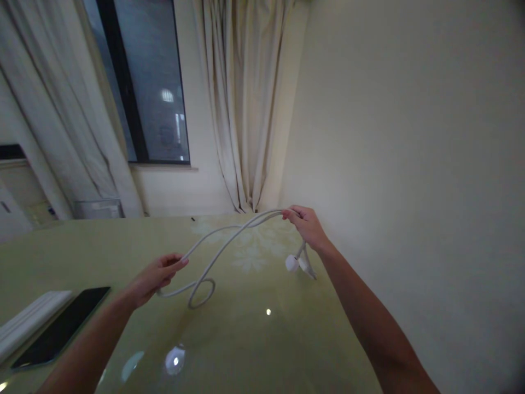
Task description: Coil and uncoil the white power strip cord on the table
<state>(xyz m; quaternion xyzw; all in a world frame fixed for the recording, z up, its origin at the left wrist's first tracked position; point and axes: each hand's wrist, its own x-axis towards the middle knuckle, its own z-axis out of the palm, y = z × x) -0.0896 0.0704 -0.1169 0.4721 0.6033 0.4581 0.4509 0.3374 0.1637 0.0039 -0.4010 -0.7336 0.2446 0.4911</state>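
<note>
A long white cable [222,250] stretches between my two hands above the glossy table. My left hand [158,275] pinches one stretch of it on the left side. Further off and to the right, my right hand [305,223] grips two strands of the cable together. Below the right hand dangle the cable's ends, with a round white plug [292,263] on one. What the other end carries is blurred. Between the hands the strands cross, and a small loop hangs low near the left hand.
A dark flat tablet or phone [63,325] lies at the left, beside a long white object [35,317]. A tiny dark item [192,219] rests near the far edge of the pale green table [246,350]. Curtains [246,98], a window and a wall stand behind.
</note>
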